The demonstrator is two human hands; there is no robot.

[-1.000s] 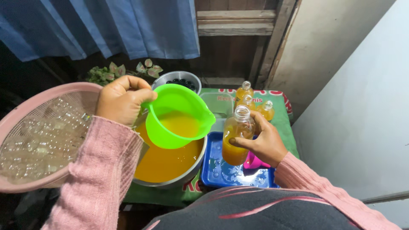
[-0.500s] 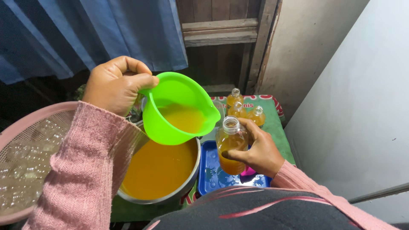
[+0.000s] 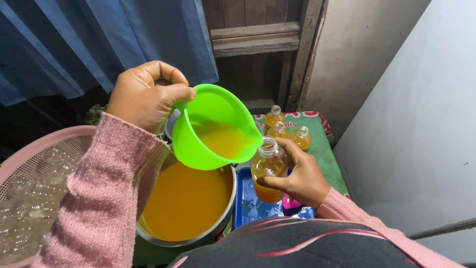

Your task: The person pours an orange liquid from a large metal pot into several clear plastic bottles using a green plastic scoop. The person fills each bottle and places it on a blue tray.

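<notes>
Both arms wear a pink ribbed knit sweater. The left sleeve (image 3: 94, 198), thick and fuzzy, ends in a cuff at the wrist of the bare left hand (image 3: 146, 94). The right sleeve (image 3: 367, 223) ends likewise behind the bare right hand (image 3: 297, 176). Below the sleeves, a dark grey garment (image 3: 292, 245) with thin pink stripes covers the lap.

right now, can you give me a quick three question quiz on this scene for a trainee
1. True or false: the left hand holds the green jug by its handle.
2. Which thing does the right hand grip? A) the blue tray B) the clear bottle of orange liquid C) the pink basket
3. Fill in: below the jug, the metal pot holds ____ liquid.

Key: 1 true; 2 B; 3 orange
</notes>
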